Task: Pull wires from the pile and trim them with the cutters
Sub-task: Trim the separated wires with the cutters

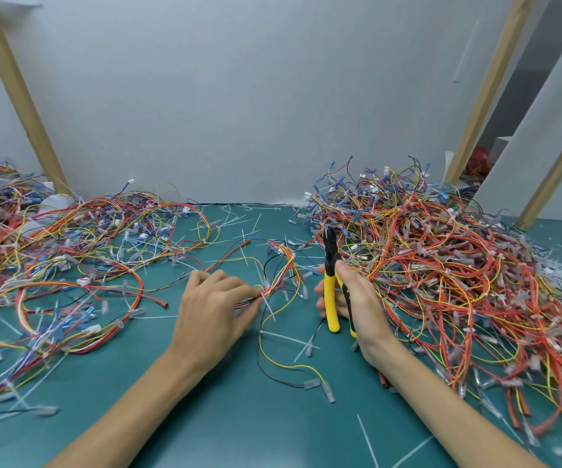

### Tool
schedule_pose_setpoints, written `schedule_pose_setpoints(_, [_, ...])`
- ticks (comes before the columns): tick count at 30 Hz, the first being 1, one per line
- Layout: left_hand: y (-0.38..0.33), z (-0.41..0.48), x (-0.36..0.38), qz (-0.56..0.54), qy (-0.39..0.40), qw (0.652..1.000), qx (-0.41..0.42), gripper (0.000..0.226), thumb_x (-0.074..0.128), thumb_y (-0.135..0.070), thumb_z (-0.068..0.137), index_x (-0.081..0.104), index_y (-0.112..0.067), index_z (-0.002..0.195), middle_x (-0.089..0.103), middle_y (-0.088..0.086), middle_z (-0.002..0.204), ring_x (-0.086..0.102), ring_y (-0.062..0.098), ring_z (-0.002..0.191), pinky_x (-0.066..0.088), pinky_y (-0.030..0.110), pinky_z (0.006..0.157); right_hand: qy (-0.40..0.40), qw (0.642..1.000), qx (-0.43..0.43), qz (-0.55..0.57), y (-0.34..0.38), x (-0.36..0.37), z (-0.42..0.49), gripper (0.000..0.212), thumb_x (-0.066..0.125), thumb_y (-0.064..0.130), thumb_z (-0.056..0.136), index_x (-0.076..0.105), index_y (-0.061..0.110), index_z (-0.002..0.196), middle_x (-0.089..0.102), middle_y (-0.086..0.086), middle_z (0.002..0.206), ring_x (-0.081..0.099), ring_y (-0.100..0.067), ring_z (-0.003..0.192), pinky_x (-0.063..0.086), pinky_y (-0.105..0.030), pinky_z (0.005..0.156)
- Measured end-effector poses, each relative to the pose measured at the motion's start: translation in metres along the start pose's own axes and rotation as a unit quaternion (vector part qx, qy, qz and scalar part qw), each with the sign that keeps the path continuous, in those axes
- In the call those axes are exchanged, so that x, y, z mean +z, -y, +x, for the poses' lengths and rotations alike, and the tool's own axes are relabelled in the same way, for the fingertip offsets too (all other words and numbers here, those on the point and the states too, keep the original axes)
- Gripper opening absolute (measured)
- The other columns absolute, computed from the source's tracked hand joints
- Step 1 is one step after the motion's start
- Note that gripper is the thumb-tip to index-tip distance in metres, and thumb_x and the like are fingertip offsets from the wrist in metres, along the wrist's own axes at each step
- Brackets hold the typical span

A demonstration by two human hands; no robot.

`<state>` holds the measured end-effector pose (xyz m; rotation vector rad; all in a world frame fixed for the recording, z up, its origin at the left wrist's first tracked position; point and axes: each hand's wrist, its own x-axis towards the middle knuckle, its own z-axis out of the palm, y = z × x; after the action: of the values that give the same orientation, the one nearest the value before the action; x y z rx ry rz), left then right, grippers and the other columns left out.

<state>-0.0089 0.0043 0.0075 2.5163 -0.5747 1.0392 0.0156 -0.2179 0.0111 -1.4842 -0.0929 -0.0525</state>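
Two hands, left (210, 309) pinching wires (274, 282) (seemingly), right (362, 309) cutters (330, 298)

The left grip (210, 309) shows only its back, and its fingertips are hidden where they close on the wire bundle (283, 261). The right grip (357, 304) covers one handle of the cutters (330, 275). Their tip is lost against the pile (441, 265) beyond it. Right of that grip the pile is cut off. Left of the left grip the loose wires (53, 265) blur.
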Motion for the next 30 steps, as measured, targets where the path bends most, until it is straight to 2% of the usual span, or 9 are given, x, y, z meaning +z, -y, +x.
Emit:
schedule_pose_setpoints(3, [-0.001,0.002,0.000,0.053,-0.052,0.996,0.046,0.013,0.070,-0.027,0.085,0.072,-0.022,0.073,0.069,-0.011,0.072,0.058,0.020,0.068,0.037,0.033,0.068,-0.004,1.000,0.011,0.014,0.000,0.000,0.002,0.034,0.043,0.038,0.101,0.067,0.013,0.102,0.067,-0.004,0.074,0.061,-0.020,0.061,0.053,-0.033,0.057])
schedule_pose_setpoints(7, [-0.003,0.003,0.001,0.081,-0.064,0.992,0.075,0.020,0.068,-0.016,0.086,0.062,-0.016,0.067,0.061,-0.004,0.067,0.058,0.024,0.062,0.046,0.035,0.066,-0.002,0.999,0.023,0.023,-0.002,-0.002,0.004,0.035,0.045,0.040,0.100,0.067,0.013,0.103,0.068,-0.005,0.076,0.061,-0.022,0.062,0.053,-0.036,0.059])
schedule_pose_setpoints(11, [-0.008,0.000,0.002,-0.030,-0.026,0.999,-0.010,0.010,0.069,-0.015,0.082,0.063,-0.015,0.074,0.059,-0.005,0.072,0.055,0.020,0.057,0.049,0.032,0.054,0.000,0.999,0.025,0.025,-0.002,-0.002,0.004,0.035,0.046,0.042,0.099,0.067,0.014,0.102,0.069,-0.007,0.077,0.062,-0.022,0.063,0.054,-0.036,0.059])
schedule_pose_setpoints(14, [-0.010,-0.003,0.004,-0.152,0.019,0.984,-0.086,0.011,0.077,-0.013,0.081,0.068,-0.020,0.080,0.063,-0.011,0.077,0.060,0.009,0.066,0.053,0.031,0.060,0.001,0.999,0.026,0.020,-0.001,-0.002,0.005,0.035,0.046,0.042,0.100,0.068,0.016,0.101,0.069,-0.006,0.076,0.062,-0.021,0.062,0.055,-0.036,0.059])
schedule_pose_setpoints(16, [-0.011,-0.004,0.006,-0.199,0.040,0.972,-0.115,0.016,0.078,-0.010,0.078,0.069,-0.023,0.080,0.065,-0.014,0.076,0.061,0.007,0.067,0.051,0.023,0.061,0.000,0.999,0.027,0.020,-0.001,-0.003,0.005,0.036,0.045,0.043,0.100,0.069,0.016,0.100,0.069,-0.006,0.076,0.063,-0.020,0.062,0.055,-0.036,0.059])
schedule_pose_setpoints(20, [-0.014,-0.004,0.011,-0.227,0.067,0.957,-0.167,0.014,0.080,-0.013,0.076,0.071,-0.023,0.077,0.063,-0.020,0.065,0.060,0.006,0.061,0.041,0.008,0.059,0.001,0.999,0.033,0.017,-0.001,-0.003,0.005,0.037,0.044,0.043,0.100,0.067,0.014,0.103,0.069,-0.005,0.075,0.063,-0.020,0.062,0.056,-0.036,0.059])
schedule_pose_setpoints(26, [-0.015,-0.005,0.010,-0.238,0.065,0.953,-0.174,0.012,0.079,-0.021,0.079,0.068,-0.025,0.074,0.064,-0.021,0.068,0.059,0.007,0.058,0.036,0.007,0.056,0.009,0.999,0.039,0.018,-0.001,-0.003,0.006,0.041,0.045,0.043,0.099,0.067,0.009,0.107,0.068,-0.005,0.076,0.062,-0.019,0.062,0.055,-0.035,0.059])
schedule_pose_setpoints(30, [-0.014,-0.007,0.012,-0.244,0.085,0.951,-0.168,0.017,0.074,-0.014,0.083,0.061,-0.020,0.074,0.063,-0.011,0.066,0.062,0.005,0.052,0.040,0.012,0.055,0.012,0.999,0.040,0.012,-0.001,-0.004,0.006,0.042,0.044,0.043,0.100,0.066,0.008,0.111,0.068,-0.006,0.078,0.062,-0.019,0.064,0.055,-0.036,0.061])
